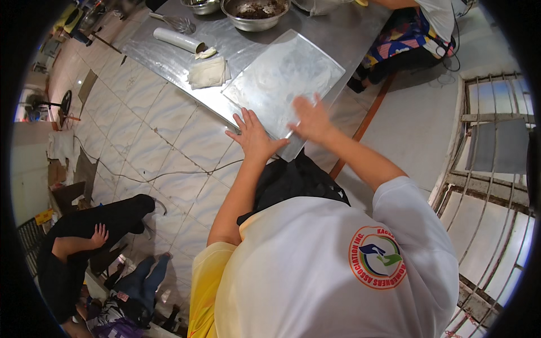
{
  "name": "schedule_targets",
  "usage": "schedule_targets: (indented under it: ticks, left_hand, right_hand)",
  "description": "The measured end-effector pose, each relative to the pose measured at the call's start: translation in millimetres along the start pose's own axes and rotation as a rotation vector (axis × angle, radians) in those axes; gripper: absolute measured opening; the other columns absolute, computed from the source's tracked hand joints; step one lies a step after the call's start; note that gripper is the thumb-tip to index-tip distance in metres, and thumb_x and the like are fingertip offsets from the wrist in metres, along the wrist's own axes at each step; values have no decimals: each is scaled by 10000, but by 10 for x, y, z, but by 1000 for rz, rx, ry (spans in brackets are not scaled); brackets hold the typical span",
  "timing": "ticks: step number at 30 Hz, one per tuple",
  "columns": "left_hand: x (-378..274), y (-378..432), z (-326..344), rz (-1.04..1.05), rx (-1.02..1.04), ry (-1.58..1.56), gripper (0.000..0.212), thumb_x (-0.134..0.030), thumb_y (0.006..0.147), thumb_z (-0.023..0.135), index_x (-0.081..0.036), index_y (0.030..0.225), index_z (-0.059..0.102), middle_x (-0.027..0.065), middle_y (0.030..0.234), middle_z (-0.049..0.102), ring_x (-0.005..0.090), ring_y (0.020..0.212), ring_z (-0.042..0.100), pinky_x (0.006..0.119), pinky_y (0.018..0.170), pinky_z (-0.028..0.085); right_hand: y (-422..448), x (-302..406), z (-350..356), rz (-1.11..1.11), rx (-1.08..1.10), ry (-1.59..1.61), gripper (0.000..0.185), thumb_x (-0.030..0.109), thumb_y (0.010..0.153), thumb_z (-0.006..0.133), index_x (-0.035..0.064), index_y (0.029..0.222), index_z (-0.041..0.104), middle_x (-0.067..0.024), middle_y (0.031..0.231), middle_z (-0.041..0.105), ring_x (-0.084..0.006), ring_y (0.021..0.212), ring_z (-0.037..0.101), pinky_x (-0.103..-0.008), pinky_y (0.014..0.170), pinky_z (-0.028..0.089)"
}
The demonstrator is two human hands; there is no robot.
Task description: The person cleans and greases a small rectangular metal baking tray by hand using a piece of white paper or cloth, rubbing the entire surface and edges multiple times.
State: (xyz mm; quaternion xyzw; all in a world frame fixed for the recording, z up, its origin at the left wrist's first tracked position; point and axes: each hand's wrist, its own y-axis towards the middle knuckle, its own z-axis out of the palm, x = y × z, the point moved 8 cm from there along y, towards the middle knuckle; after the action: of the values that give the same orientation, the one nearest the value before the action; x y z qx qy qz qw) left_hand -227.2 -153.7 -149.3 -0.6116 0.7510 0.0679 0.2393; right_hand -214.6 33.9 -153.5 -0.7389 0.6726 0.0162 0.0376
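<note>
A rectangular metal baking sheet (291,72), smeared with a whitish film, lies at a slant over the front of a steel table (169,67). My left hand (255,137) rests with spread fingers at the sheet's near left edge. My right hand (310,118), blurred, is over the sheet's near right part with nothing visible in it; whether it touches the surface I cannot tell. Left of the sheet sit a stack of pale square wrappers or papers (208,73), a crumpled pale piece (206,53) and a metal cylinder (177,39).
At the far side stand a steel bowl (255,21) with dark brown contents, a second bowl (202,6) and a wire whisk (179,23). A person (435,25) is at the table's right. Other people (93,253) sit at lower left. A cable (169,172) crosses the tiled floor.
</note>
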Motion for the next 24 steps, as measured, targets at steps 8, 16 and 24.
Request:
schedule_targets:
  ticks: [8,16,24]
  left_hand:
    - [16,16,89,75,-41,-38,1456,-670,487,873,75,1549,213,265,1649,164,477,1530,74,813,1074,35]
    - [48,6,105,79,-39,-29,1466,-709,474,852,48,1560,223,234,1657,175,441,1544,58,808,1082,15]
    - [113,13,146,81,-52,-25,1497,-768,458,819,40,1565,218,232,1663,154,463,1537,56,825,1062,21]
  right_hand:
    - [37,318,96,-125,71,107,783,535,965,516,16,1532,367,-148,1612,344,-278,1518,263,-640,1207,59]
    - [26,182,90,-375,115,108,745,551,967,503,79,1534,399,-76,1622,353,-288,1521,262,-665,1199,63]
    - [-192,243,95,-542,221,161,697,501,979,518,74,1521,416,-64,1614,368,-328,1498,285,-671,1189,93]
